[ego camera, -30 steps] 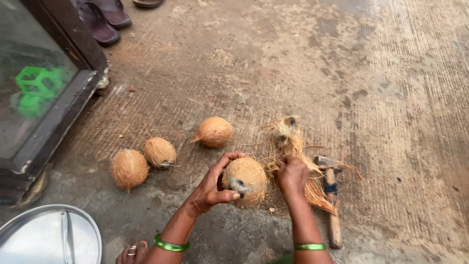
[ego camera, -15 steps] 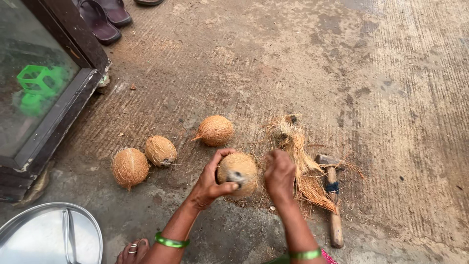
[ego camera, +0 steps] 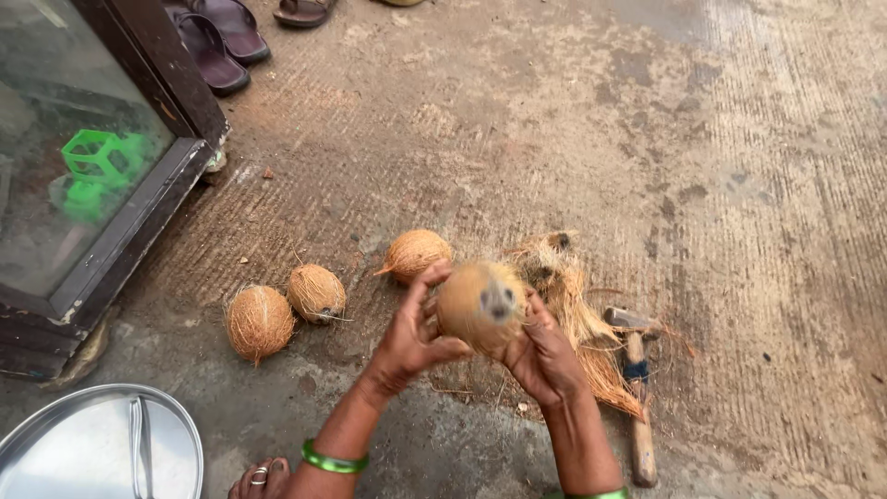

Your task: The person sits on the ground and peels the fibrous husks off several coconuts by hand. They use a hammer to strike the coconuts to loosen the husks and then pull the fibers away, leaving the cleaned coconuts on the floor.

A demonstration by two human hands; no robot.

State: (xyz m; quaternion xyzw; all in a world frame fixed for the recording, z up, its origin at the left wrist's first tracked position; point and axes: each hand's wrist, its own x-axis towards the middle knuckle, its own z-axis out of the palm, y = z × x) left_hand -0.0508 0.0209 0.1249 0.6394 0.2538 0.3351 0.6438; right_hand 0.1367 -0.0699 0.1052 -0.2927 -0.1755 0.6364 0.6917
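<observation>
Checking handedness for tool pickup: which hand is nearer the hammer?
Right. Right hand grips the coconut just left of the hammer; left hand is on the coconut's far side.

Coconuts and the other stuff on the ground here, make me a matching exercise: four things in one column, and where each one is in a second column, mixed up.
Things:
1. Coconut with the dark eyes
2. Hammer
3. Steel plate
4. Sandals

Places:
A. Bottom left corner of the view
B. Held up between the left hand and right hand
C. Top of the view, beside the dark door frame
D. On the concrete right of the husk pile

Pairs: 1-B, 2-D, 3-A, 4-C
</observation>
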